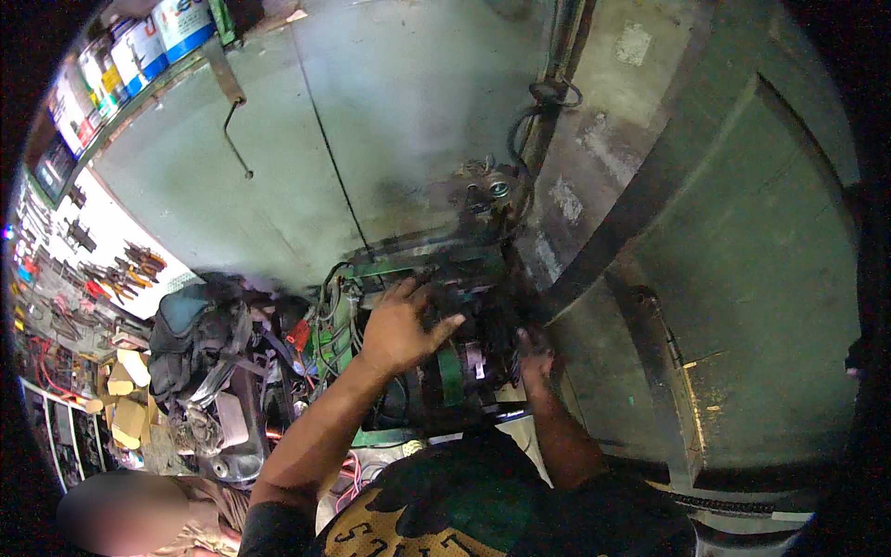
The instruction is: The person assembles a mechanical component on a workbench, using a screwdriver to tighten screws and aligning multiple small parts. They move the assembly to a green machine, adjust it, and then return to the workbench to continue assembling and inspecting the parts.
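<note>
A dark, greasy machine with a green frame (451,376) stands in front of me against the wall. My left hand (401,327) is over its left part, palm down and open, with the thumb stretched out to the right. Nothing shows in that hand; whether its fingertips touch the machine I cannot tell. At the machine's right side is my right hand (535,360), its fingers lost in shadow among the dark parts. Several cables (332,311) loop along the machine's left edge. A small pale pink piece (476,360) shows between the two hands.
A black bag (200,339) and cluttered parts lie to the left, near cardboard boxes (130,418). Pliers (130,271) hang on a panel behind. Cans (139,51) line a shelf at upper left. Another person (209,515) is at lower left. A green panel (742,278) stands at right.
</note>
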A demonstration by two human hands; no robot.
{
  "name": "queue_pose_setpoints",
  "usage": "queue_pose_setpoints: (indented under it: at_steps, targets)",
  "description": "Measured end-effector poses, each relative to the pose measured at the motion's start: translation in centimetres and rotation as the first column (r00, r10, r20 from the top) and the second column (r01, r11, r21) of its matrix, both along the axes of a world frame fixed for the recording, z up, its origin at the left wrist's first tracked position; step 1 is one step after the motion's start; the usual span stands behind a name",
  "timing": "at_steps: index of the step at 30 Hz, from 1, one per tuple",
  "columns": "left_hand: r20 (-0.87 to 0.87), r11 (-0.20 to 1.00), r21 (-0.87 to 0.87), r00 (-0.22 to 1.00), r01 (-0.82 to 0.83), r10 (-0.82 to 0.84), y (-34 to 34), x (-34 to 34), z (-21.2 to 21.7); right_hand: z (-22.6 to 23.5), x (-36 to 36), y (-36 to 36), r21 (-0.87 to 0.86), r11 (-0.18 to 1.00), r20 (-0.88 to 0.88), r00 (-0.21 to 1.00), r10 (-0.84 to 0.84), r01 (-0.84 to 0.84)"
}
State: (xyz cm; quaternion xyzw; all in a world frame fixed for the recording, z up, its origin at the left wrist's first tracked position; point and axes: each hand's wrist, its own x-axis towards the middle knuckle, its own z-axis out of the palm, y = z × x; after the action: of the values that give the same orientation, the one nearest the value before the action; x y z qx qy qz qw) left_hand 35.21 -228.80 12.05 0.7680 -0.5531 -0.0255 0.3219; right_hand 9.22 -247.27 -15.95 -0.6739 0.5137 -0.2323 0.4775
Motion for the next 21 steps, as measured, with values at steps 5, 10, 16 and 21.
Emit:
queue_pose_setpoints:
  at_steps: [5,10,16,21]
  targets:
    - [-0.288,0.718,0.611,0.939,0.332,-0.189,5.1,-1.4,0.3,0.6,2.5,-4.9,0.257,0.966,0.138,0.990,0.004,-0.040]
    - [-0.237,0.877,0.474,0.971,0.075,0.045,12.1,2.1,-5.5,6.7,6.5,-0.8,0.519,0.798,0.192,0.951,0.242,-0.307]
    - [-0.053,0.862,0.506,0.998,0.040,-0.015,10.6,4.7,-26.3,3.3,7.9,-3.3,0.464,0.777,0.287,0.902,0.324,-0.426]
    - [-0.084,0.620,0.784,0.991,-0.001,0.107,5.3,3.1,-20.0,-3.2,4.8,-7.0,0.365,0.868,0.275,0.930,0.245,-0.337]
